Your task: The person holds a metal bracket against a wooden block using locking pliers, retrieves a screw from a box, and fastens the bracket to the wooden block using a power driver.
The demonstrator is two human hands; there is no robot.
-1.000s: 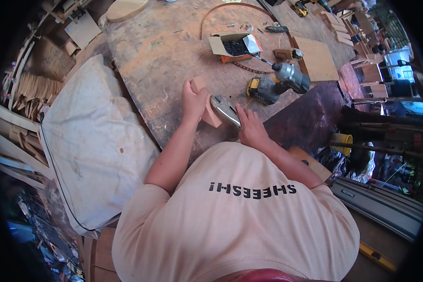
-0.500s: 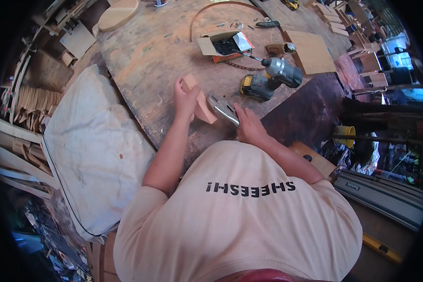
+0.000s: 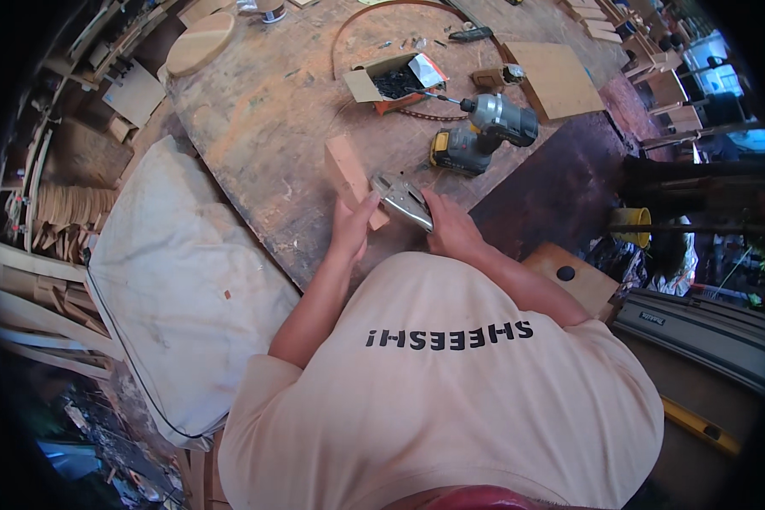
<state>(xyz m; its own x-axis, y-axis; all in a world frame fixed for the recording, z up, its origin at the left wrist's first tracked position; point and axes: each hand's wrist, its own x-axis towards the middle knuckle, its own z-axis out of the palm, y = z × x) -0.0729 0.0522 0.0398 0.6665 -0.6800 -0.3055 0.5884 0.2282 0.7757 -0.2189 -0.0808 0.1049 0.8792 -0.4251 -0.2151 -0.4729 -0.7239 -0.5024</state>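
Close to my body, my left hand [image 3: 354, 224] grips the lower end of a short wooden block [image 3: 345, 168], which slants away from me over the workbench [image 3: 263, 161]. My right hand [image 3: 452, 223] is closed around the handles of silver locking pliers [image 3: 410, 206]. The pliers' jaws point at the block's right side near my left thumb; whether they touch the wood I cannot tell. Beyond my right hand a cordless impact driver [image 3: 495, 121] stands on its yellow-and-black battery, its bit pointing left toward an open box of black screws [image 3: 395, 83].
A flat board [image 3: 554, 81] and a small brown box [image 3: 488, 78] lie to the far right. A curved thin strip [image 3: 335, 42] and a rounded wooden piece [image 3: 201, 42] are farther back. White cloth [image 3: 187, 280] drapes left of the bench. A yellow bucket [image 3: 631, 226] stands right.
My left hand has slid down the block toward its near end, leaving the far end uncovered. My right hand keeps the pliers in about the same place. The view has shifted slightly.
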